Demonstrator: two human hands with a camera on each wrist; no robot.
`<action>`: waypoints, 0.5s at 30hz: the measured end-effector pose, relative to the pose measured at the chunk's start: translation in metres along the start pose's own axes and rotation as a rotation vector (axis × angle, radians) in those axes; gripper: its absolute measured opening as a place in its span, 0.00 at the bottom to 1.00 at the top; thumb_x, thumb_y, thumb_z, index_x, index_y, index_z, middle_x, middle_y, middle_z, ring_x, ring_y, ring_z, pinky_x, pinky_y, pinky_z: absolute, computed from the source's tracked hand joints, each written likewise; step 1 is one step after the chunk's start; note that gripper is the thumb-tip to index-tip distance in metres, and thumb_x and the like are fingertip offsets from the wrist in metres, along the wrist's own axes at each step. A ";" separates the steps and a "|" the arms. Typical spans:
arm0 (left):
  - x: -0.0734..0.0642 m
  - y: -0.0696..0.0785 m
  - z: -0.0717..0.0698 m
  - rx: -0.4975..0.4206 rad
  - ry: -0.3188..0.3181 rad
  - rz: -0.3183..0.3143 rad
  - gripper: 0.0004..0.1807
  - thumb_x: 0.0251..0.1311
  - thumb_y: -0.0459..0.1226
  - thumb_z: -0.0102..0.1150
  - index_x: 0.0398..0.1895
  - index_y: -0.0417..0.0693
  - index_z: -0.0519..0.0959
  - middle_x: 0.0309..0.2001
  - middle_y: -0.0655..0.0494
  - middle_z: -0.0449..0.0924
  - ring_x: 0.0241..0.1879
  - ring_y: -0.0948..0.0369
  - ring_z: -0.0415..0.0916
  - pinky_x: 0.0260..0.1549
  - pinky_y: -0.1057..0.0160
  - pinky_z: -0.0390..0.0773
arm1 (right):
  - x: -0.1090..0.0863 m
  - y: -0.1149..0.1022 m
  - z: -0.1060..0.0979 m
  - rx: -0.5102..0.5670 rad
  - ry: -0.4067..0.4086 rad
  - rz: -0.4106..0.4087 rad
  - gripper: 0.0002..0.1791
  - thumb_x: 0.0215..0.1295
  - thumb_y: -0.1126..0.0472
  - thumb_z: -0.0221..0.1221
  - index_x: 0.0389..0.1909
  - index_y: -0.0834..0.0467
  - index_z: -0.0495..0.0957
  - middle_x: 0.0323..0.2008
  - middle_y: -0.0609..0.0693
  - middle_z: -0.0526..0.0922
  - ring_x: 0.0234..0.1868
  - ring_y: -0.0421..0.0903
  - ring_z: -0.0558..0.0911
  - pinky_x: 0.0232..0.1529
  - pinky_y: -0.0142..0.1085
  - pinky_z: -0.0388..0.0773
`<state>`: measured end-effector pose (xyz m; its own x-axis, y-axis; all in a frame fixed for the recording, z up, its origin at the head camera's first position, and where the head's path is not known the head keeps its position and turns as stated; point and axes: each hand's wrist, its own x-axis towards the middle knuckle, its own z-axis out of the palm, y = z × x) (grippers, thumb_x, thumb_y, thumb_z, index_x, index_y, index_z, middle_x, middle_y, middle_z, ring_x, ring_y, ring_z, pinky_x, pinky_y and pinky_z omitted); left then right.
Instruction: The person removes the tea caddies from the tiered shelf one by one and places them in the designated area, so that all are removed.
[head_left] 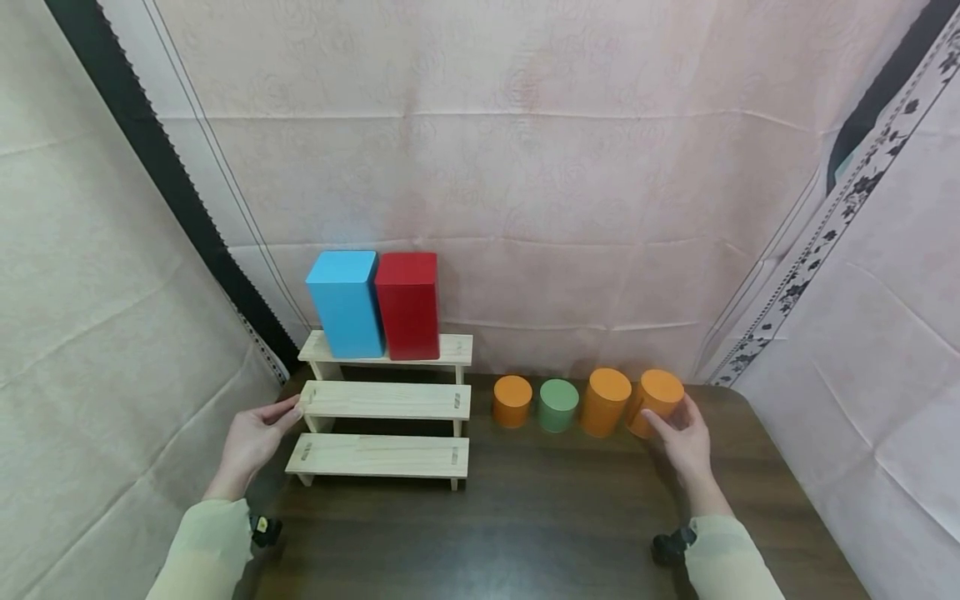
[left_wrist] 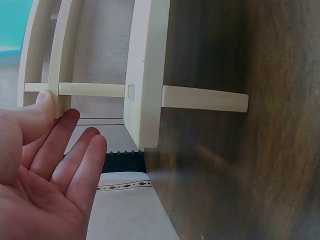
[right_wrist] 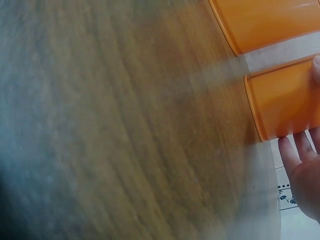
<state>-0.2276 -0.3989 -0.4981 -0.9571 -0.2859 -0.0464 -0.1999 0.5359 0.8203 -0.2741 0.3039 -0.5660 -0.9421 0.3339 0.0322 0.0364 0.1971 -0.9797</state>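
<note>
A three-step wooden shelf [head_left: 386, 400] stands on the table at the left. My left hand [head_left: 253, 439] pinches the left end of its middle step between thumb and index finger, as the left wrist view shows; the other fingers [left_wrist: 86, 172] extend loosely. On the top step, a blue box [head_left: 347, 304] and a red box [head_left: 408, 307] stand side by side. At the right, my right hand [head_left: 687, 446] grips the rightmost orange canister [head_left: 654, 400], thumb on the near side and fingers round the other. Whether its base touches the table is unclear.
Left of the held canister stand another tall orange canister [head_left: 604, 404], a green canister [head_left: 558, 406] and a short orange canister [head_left: 512, 402], in a row. Pale cloth [head_left: 525, 183] hangs behind and at both sides of the dark wooden table [head_left: 525, 533].
</note>
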 end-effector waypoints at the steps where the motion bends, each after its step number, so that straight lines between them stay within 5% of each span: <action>1: 0.000 0.000 0.000 0.000 0.002 0.001 0.30 0.78 0.50 0.61 0.74 0.44 0.76 0.74 0.37 0.71 0.76 0.36 0.63 0.70 0.33 0.66 | 0.000 0.001 0.000 -0.003 0.005 0.002 0.57 0.67 0.49 0.75 0.88 0.51 0.50 0.84 0.58 0.58 0.81 0.59 0.62 0.77 0.55 0.64; 15: 0.000 -0.002 0.000 -0.002 0.010 0.024 0.30 0.78 0.50 0.62 0.74 0.42 0.76 0.72 0.37 0.73 0.76 0.37 0.64 0.70 0.34 0.68 | -0.003 0.005 -0.003 -0.042 0.059 0.018 0.59 0.64 0.46 0.77 0.87 0.52 0.51 0.82 0.60 0.60 0.81 0.61 0.62 0.78 0.59 0.62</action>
<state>-0.2271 -0.3996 -0.4999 -0.9593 -0.2815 -0.0212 -0.1770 0.5414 0.8219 -0.2699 0.3062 -0.5701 -0.9201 0.3908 0.0274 0.0683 0.2290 -0.9710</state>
